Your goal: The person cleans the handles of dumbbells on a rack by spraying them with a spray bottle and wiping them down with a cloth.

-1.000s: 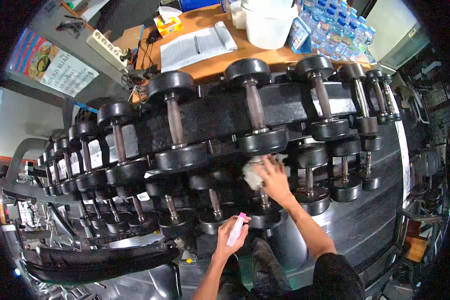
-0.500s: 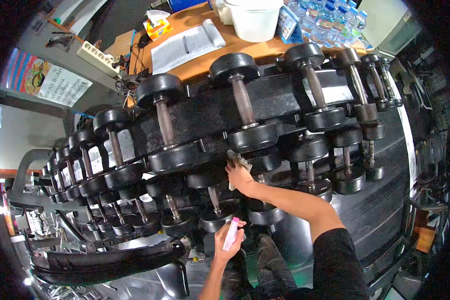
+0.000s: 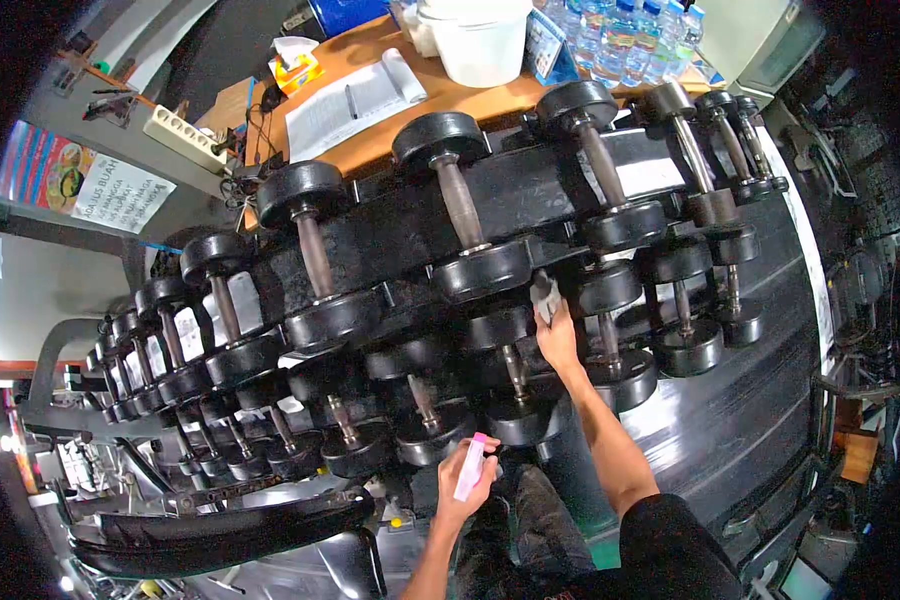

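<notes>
My right hand (image 3: 558,338) reaches forward with a crumpled grey cloth (image 3: 546,294) in its fingers. The cloth is against the dark rack between the two tiers, beside the near head of an upper dumbbell (image 3: 480,272). Just right of the hand is a lower-tier dumbbell (image 3: 607,290), and another lower dumbbell (image 3: 513,372) stands to its left. Closer to my body, my left hand (image 3: 454,490) is closed round a slim pink-and-white bottle (image 3: 470,474), held tilted with its bright pink end up. That hand overlaps the front of the lower row in this view.
Black dumbbells fill both tiers of the rack (image 3: 395,235). Behind it, a wooden desk (image 3: 450,90) carries an open notebook (image 3: 355,103), a white bucket (image 3: 480,45) and several water bottles (image 3: 625,45). A black padded bench (image 3: 220,535) lies at the lower left.
My right hand has moved right along the rack with the cloth, from one gap between dumbbells to another. My left hand still holds the bottle, nearly in place. The view has shifted slightly.
</notes>
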The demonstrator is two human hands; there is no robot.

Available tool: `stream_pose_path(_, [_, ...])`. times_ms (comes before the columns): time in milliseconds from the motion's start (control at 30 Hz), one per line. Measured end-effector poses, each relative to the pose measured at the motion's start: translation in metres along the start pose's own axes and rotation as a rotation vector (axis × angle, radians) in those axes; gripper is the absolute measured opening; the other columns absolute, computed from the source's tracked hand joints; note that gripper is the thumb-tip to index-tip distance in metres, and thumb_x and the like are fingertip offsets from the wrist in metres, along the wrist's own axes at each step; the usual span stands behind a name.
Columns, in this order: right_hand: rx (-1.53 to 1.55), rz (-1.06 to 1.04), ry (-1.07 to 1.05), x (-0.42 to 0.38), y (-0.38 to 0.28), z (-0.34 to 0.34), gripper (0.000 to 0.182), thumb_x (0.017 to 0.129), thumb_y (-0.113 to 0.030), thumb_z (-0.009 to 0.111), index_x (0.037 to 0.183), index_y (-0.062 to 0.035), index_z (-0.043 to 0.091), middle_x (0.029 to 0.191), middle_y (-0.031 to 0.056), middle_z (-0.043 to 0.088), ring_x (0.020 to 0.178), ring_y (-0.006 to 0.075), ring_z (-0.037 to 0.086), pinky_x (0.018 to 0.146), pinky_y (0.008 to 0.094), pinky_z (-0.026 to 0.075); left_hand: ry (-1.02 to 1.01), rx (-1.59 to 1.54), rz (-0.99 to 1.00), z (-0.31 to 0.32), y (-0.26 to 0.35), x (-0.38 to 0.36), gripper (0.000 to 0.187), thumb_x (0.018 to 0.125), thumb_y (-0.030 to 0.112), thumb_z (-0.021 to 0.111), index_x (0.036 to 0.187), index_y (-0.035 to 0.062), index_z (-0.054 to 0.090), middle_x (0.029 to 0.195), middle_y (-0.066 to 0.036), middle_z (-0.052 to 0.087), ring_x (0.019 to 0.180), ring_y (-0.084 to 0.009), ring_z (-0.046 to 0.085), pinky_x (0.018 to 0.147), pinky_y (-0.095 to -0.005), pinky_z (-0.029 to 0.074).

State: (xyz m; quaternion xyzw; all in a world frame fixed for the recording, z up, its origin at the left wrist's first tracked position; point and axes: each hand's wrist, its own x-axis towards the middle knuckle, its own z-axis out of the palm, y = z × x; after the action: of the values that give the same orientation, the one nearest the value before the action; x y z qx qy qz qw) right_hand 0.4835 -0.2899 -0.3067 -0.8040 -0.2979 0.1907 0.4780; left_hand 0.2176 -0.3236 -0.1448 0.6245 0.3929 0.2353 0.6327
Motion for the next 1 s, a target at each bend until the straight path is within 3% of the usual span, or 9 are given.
stream_pose_path(67, [0.031, 0.000, 0.014, -0.001, -0.007, 0.004, 0.050, 0.076, -0.010, 0.063, 0.121, 0.0033, 0.048, 0.120, 0.0266, 0.050, 0.113, 0.0455, 0.048, 0.096, 0.0474, 0.041, -0.011, 0.002, -0.009, -0.001, -0.002, -0.004, 0.014, 0.085, -0.004, 0.058, 0.098, -0.0005, 0.057, 0.105, -0.014, 0.063, 0.064, -0.0102, 0.060, 0.057, -0.0248, 0.051])
stream_pose_path(200, [-0.532, -0.595, -0.225, -0.008, -0.084, -0.016, 0.057, 0.067, -0.007, 0.068, 0.121, -0.0035, 0.050, 0.124, 0.0207, 0.048, 0.118, 0.0385, 0.044, 0.094, 0.0450, 0.044, 0.052, -0.032, -0.019, 0.001, 0.013, -0.002, 0.011, 0.086, -0.003, 0.057, 0.097, -0.0014, 0.056, 0.106, -0.016, 0.063, 0.063, -0.0120, 0.060, 0.057, -0.0255, 0.051])
stream_pose_path(267, [-0.484, -0.475, -0.368, 0.004, -0.087, -0.017, 0.051, 0.071, -0.010, 0.067, 0.119, -0.0053, 0.053, 0.120, 0.0170, 0.052, 0.114, 0.0399, 0.048, 0.096, 0.0449, 0.044, 0.074, -0.036, -0.018, 0.000, 0.021, 0.003, 0.010, 0.087, -0.002, 0.057, 0.096, -0.0017, 0.055, 0.106, -0.017, 0.062, 0.062, -0.0126, 0.061, 0.057, -0.0258, 0.051])
stream_pose_path(333, [-0.545, -0.144, -0.493, 0.025, -0.082, -0.016, 0.042, 0.078, -0.022, 0.064, 0.115, -0.0038, 0.054, 0.121, 0.0161, 0.053, 0.115, 0.0393, 0.049, 0.092, 0.0447, 0.048, 0.083, -0.018, -0.008, -0.003, 0.024, 0.007, 0.009, 0.087, -0.002, 0.056, 0.096, -0.0019, 0.054, 0.106, -0.018, 0.062, 0.062, -0.0130, 0.061, 0.057, -0.0265, 0.051])
stream_pose_path(400, [-0.580, -0.153, -0.450, 0.052, -0.054, -0.007, 0.044, 0.087, -0.040, 0.054, 0.115, -0.0062, 0.055, 0.114, 0.0151, 0.059, 0.108, 0.0363, 0.056, 0.089, 0.0454, 0.049, 0.092, -0.016, 0.005, -0.006, 0.025, 0.011, 0.009, 0.087, -0.002, 0.056, 0.096, -0.0018, 0.054, 0.105, -0.018, 0.063, 0.062, -0.0132, 0.061, 0.056, -0.0268, 0.051])
stream_pose_path(500, [-0.389, 0.053, -0.789, 0.081, -0.042, -0.028, 0.047, 0.085, -0.041, 0.056, 0.119, -0.0093, 0.056, 0.118, 0.0160, 0.060, 0.111, 0.0350, 0.055, 0.094, 0.0451, 0.047, 0.138, -0.025, 0.005, -0.009, 0.032, 0.010, 0.009, 0.087, -0.003, 0.056, 0.096, -0.0019, 0.054, 0.104, -0.018, 0.063, 0.061, -0.0134, 0.061, 0.056, -0.0272, 0.051])
stream_pose_path(667, [-0.403, -0.078, -0.780, 0.112, -0.045, 0.013, 0.047, 0.084, -0.041, 0.057, 0.119, -0.0094, 0.056, 0.119, 0.0159, 0.060, 0.112, 0.0347, 0.055, 0.094, 0.0446, 0.046, 0.230, -0.035, -0.062, -0.013, 0.026, 0.002, 0.008, 0.084, -0.002, 0.059, 0.091, -0.0021, 0.056, 0.101, -0.013, 0.065, 0.061, -0.0106, 0.060, 0.057, -0.0246, 0.050])
stream_pose_path(800, [-0.429, -0.147, -0.809, 0.121, -0.051, 0.054, 0.048, 0.084, -0.041, 0.057, 0.119, -0.0095, 0.056, 0.119, 0.0158, 0.060, 0.112, 0.0345, 0.055, 0.094, 0.0443, 0.046, 0.128, 0.113, -0.004, -0.020, 0.021, 0.001, 0.010, 0.085, -0.006, 0.055, 0.095, -0.0034, 0.054, 0.103, -0.018, 0.063, 0.063, -0.0138, 0.060, 0.056, -0.0279, 0.052])
stream_pose_path(1000, [-0.431, -0.163, -0.892, 0.119, -0.045, 0.034, 0.048, 0.083, -0.041, 0.058, 0.120, -0.0096, 0.056, 0.119, 0.0157, 0.060, 0.113, 0.0341, 0.054, 0.094, 0.0437, 0.046, 0.182, -0.002, -0.071, -0.023, 0.023, 0.007, 0.009, 0.085, -0.004, 0.056, 0.094, -0.0032, 0.054, 0.103, -0.017, 0.064, 0.063, -0.0131, 0.060, 0.057, -0.0271, 0.051])
